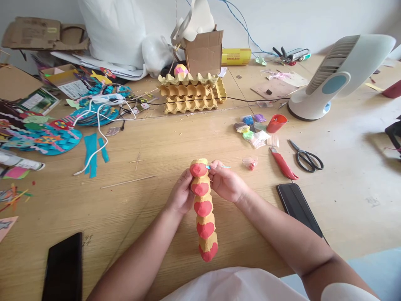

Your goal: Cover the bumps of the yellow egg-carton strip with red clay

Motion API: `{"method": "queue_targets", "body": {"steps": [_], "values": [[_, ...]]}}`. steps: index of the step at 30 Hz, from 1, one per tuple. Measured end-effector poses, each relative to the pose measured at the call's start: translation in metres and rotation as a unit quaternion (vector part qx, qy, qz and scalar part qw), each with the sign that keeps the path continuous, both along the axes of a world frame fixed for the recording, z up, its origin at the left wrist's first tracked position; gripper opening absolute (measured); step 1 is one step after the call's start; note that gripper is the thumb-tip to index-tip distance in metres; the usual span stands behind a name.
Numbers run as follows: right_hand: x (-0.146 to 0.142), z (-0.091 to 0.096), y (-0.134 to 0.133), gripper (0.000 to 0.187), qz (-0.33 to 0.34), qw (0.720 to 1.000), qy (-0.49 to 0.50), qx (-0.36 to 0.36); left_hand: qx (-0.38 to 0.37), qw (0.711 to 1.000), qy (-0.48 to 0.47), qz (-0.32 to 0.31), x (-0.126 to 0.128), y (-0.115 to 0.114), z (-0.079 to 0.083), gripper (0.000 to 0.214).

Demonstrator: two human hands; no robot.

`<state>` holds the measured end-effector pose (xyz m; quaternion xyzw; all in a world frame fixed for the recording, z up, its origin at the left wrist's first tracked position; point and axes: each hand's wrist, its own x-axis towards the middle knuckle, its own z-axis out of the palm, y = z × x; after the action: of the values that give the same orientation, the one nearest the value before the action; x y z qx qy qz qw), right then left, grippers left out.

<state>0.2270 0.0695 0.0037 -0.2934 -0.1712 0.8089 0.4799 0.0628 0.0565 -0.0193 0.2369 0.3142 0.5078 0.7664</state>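
Observation:
A yellow egg-carton strip (204,199) points lengthwise toward me, with red patches covering the tops of its several bumps. My left hand (182,193) is closed around the strip's far left side. On the other side, my right hand (226,182) pinches a small blue-and-white modelling tool (219,167). The tool's tip touches or nearly touches the edge of the farthest red patch (198,169). Part of the tool is hidden behind the fingers. A small clear bag with a red lump (250,163) lies to the right of my right hand.
Scissors (305,156), a red-handled knife (282,164) and a phone (299,210) lie at right, below a red cup (277,123) and coloured clay packets (253,130). Egg cartons (191,104) stand at the back. A white fan (332,83) is at back right; another dark device (63,267) lies front left.

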Motion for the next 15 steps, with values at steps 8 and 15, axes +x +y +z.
{"method": "queue_targets", "body": {"steps": [8, 15], "values": [[-0.0037, -0.0028, -0.0021, 0.047, -0.031, 0.999, -0.017, 0.015, -0.012, 1.0, -0.006, 0.005, 0.0021, -0.0006, -0.001, 0.036], [-0.0022, 0.001, -0.0023, 0.048, -0.022, 1.0, 0.001, 0.007, 0.001, 1.0, -0.011, -0.007, 0.0019, -0.0017, 0.0011, 0.037]]}}
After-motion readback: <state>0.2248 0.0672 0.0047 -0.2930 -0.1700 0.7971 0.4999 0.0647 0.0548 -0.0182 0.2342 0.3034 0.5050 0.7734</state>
